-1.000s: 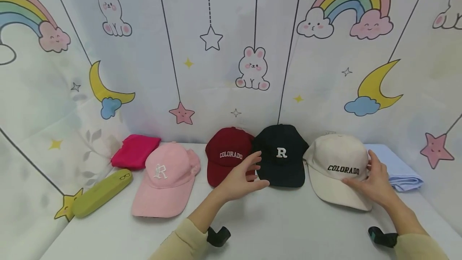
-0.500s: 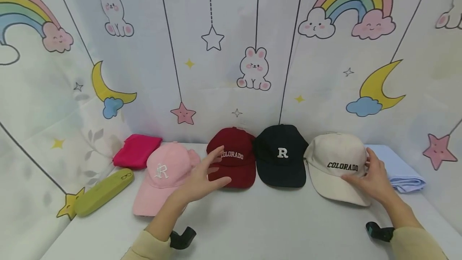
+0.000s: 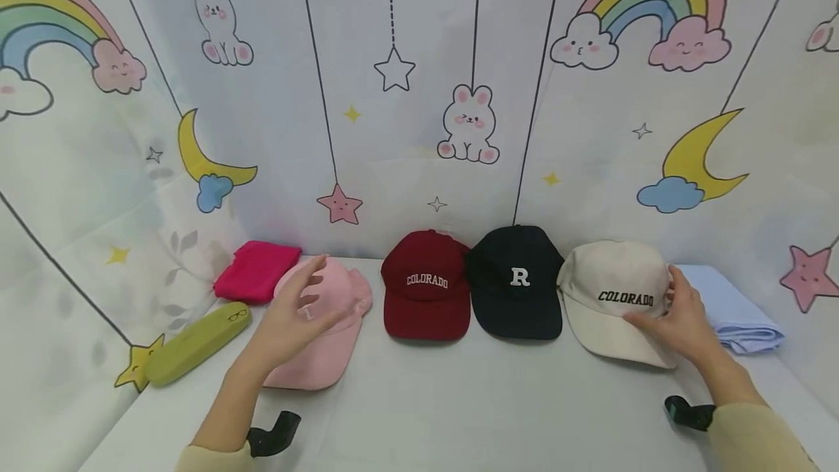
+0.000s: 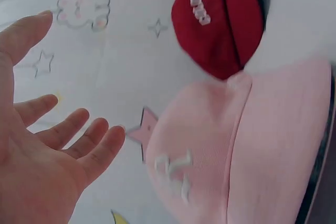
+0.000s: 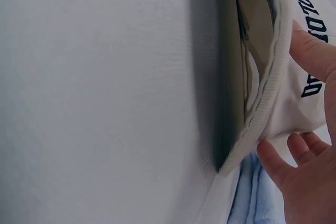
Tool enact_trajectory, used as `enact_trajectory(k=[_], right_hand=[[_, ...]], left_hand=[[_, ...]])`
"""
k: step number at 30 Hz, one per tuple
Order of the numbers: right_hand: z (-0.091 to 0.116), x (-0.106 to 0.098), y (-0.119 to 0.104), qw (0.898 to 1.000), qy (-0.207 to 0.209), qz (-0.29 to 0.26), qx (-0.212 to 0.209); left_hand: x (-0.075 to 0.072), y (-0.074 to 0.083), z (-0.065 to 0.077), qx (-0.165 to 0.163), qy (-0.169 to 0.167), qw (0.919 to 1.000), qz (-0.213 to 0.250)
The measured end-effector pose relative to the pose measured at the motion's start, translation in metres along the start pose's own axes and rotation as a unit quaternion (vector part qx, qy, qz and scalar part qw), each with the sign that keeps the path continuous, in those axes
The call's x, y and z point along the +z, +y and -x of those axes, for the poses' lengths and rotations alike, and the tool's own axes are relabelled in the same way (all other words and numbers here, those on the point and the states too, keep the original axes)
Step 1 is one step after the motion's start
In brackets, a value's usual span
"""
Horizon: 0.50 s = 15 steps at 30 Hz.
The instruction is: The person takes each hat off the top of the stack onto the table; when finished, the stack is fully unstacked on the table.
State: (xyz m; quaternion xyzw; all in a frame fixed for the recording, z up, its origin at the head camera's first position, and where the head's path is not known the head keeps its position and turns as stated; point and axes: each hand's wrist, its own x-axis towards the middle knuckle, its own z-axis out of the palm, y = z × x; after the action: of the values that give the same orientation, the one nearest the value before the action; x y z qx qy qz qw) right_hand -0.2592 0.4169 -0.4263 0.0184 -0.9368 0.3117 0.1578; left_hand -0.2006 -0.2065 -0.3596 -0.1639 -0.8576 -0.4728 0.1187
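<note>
My left hand (image 3: 282,333) hovers in front of the pink baseball cap (image 3: 321,366), its fingers spread and holding nothing. In the left wrist view the palm and fingers show apart from that cap. At the right, my right hand (image 3: 684,323) grips the side of the cream baseball cap (image 3: 609,275) lettered COLORADO. Its thumb lies across the front near the brim, with the fingers at the cap's edge. The right wrist view shows the underside of the brim (image 5: 278,77). Between them stand a dark red cap (image 3: 426,312) and a black cap (image 3: 518,312) marked R.
A green glasses case (image 3: 197,344) and a folded bright pink cloth (image 3: 255,272) lie at the left. Folded light blue cloth (image 3: 730,312) sits behind my right hand. A printed curtain (image 3: 419,130) rises behind the white table (image 3: 485,406).
My left hand has moved left, from before the red and black caps to the pink cap. The right hand has stayed on the cream cap, whose brim has shifted slightly.
</note>
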Motion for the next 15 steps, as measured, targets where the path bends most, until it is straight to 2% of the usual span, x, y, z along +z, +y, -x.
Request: enact_trajectory(k=[4,7,11,15], right_hand=[[-0.003,0.000,-0.002,1.000,-0.001,-0.002,0.003],[-0.004,0.000,-0.003,1.000,-0.007,-0.001,0.010],[-0.004,0.000,-0.004,1.000,-0.012,0.004,0.020],[-0.005,0.001,-0.004,1.000,-0.012,0.008,0.022]], left_hand=[[-0.020,-0.010,0.006,-0.018,0.024,0.9993,-0.020],[-0.032,-0.019,0.009,-0.047,0.031,0.9979,-0.032],[-0.043,-0.032,0.014,-0.087,0.021,0.9944,-0.056],[-0.047,-0.048,0.020,-0.117,0.001,0.9904,-0.074]])
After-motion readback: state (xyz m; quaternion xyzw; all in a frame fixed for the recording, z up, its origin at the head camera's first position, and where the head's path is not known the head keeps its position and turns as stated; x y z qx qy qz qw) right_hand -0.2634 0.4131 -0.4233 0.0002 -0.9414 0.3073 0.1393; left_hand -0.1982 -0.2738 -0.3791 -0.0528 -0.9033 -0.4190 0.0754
